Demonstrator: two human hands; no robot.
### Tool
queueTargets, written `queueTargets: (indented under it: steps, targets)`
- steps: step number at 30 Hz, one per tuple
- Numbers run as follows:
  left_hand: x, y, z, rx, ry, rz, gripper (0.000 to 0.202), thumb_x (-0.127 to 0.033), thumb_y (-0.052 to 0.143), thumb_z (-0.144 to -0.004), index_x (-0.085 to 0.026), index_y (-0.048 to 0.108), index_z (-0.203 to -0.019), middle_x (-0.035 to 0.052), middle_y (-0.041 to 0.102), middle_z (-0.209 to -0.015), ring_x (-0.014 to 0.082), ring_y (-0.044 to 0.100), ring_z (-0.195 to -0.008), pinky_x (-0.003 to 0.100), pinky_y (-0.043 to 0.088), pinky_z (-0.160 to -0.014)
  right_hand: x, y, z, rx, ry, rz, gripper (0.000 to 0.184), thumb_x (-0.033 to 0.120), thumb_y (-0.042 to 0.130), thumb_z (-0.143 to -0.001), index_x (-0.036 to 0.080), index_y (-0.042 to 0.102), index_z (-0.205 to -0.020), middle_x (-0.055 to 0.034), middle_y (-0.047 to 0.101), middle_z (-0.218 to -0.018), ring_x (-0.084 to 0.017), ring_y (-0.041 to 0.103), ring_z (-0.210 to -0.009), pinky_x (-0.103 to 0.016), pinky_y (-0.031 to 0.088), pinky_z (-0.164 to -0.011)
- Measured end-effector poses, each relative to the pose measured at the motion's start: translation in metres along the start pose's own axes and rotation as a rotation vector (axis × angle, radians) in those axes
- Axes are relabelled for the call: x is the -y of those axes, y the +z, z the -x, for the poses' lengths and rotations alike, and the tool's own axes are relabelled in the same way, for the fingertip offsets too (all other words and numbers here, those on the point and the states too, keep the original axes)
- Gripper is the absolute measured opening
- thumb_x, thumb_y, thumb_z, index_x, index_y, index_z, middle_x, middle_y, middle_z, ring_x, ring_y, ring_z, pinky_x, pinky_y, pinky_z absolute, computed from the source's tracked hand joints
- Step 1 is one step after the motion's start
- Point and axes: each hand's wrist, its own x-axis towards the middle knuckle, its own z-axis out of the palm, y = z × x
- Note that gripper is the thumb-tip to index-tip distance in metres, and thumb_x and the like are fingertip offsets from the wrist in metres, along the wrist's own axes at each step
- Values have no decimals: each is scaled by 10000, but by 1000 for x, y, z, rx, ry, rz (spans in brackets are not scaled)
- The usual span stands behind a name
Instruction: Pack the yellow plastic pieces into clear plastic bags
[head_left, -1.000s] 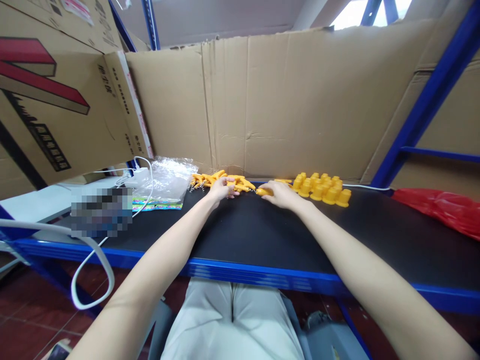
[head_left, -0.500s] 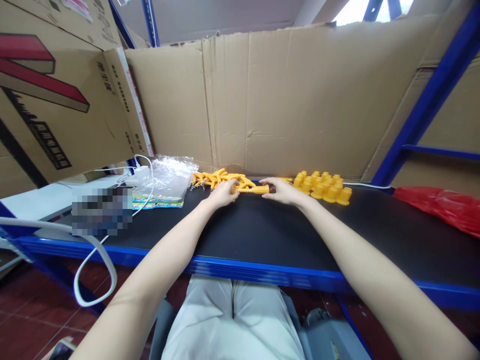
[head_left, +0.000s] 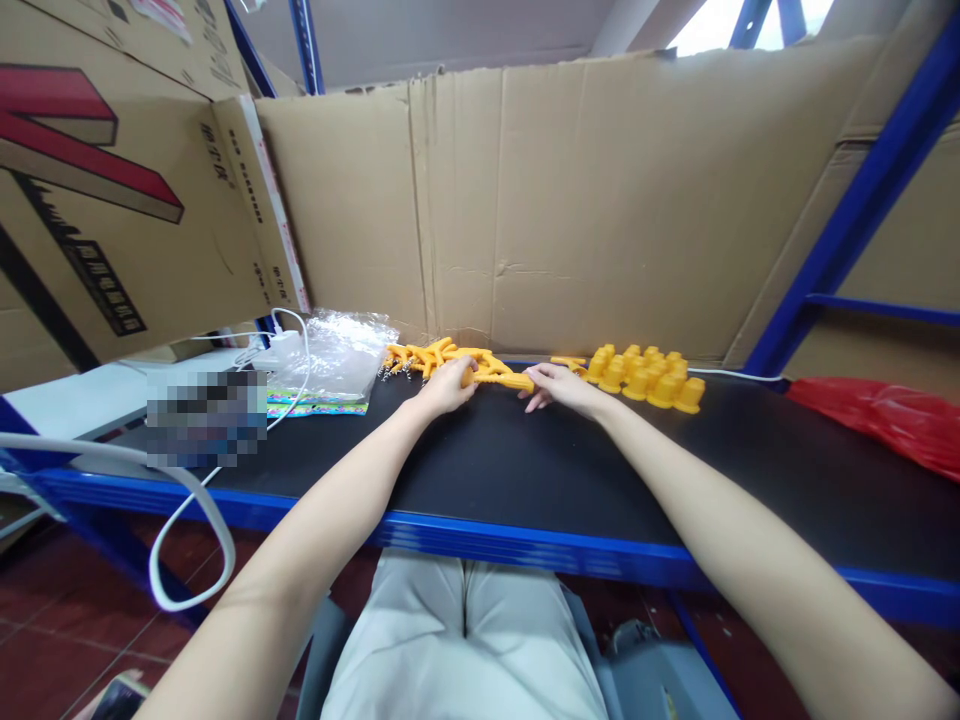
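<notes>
Both my arms reach across a black tabletop toward a cardboard wall. My left hand is curled round one end of a long orange ribbed plastic piece that lies level just above the table. My right hand touches the other end with its fingers stretched out. Behind my left hand lies a pile of orange branched plastic pieces. To the right of my right hand stands a cluster of several yellow cup-shaped parts.
A clear plastic bag over a colourful card lies at the left, next to a white charger and cable. A red plastic bag lies at the far right. Cardboard boxes overhang the left; blue rack posts stand at the right.
My left hand left the orange pile and took hold of the long orange piece. My right hand opened and now touches that piece's right end.
</notes>
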Motion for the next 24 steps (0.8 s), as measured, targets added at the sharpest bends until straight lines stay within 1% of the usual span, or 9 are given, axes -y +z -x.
queueTargets:
  steps: [2,4,6,9,14,17,19,21,24]
  targets:
    - [0,1,0,3,-12,2,272,-207,572,-772,-172,508,-1034,77,612,-990,228,582,-972,375,433,-870,0,1,0,-11,26,-7,262,390,373,-933,151,474,-976,-105,685,-861,-114,648,-577,-209,505,-557]
    - [0,1,0,13,-22,12,264,-217,566,-780,-169,509,-1034,75,616,-943,228,593,-945,368,438,-859,1,0,2,1,35,-26,281,411,387,-926,152,468,-1002,-116,683,-899,-122,660,-620,-212,510,-573]
    - [-1,1,0,25,-27,19,255,-224,560,-788,-167,509,-1031,73,617,-915,226,601,-923,361,442,-849,2,-1,5,38,39,-45,286,395,495,-884,160,457,-1042,-117,677,-950,-134,671,-686,-225,521,-617]
    - [-2,0,1,33,-34,14,253,-223,556,-792,-168,505,-1033,68,616,-905,220,603,-908,359,442,-844,4,-4,8,60,36,-61,360,295,644,-798,171,424,-1055,-105,674,-969,-138,672,-721,-247,531,-660]
    - [-3,-1,1,21,-20,9,255,-220,558,-788,-166,502,-1031,74,614,-927,226,593,-936,368,441,-850,2,-6,8,65,4,-45,243,277,593,-832,166,418,-959,-114,681,-930,-119,659,-646,-243,519,-629]
    - [-4,-1,1,27,-40,44,261,-224,565,-785,-169,501,-1032,72,614,-897,224,604,-904,361,456,-828,-2,-9,4,76,-32,-45,242,278,587,-827,169,414,-957,-102,681,-899,-117,652,-627,-247,510,-622]
    - [-4,0,1,46,-71,77,273,-237,572,-784,-173,501,-1040,59,612,-845,213,618,-831,351,473,-789,-6,-12,0,67,-85,-47,285,258,612,-796,177,408,-979,-62,673,-855,-114,649,-631,-248,506,-628]
    - [-4,0,2,80,-114,120,288,-247,567,-789,-175,496,-1058,36,601,-766,183,620,-696,332,492,-713,-9,-15,-3,62,-141,-46,340,230,639,-758,187,405,-1002,-23,656,-827,-109,648,-644,-246,503,-643]
    - [-3,0,3,152,-183,204,309,-253,538,-809,-181,468,-1101,-4,565,-659,124,560,-492,281,486,-563,-11,-17,-6,69,-167,-44,398,213,665,-716,193,409,-1019,-10,645,-843,-110,651,-669,-253,504,-664]
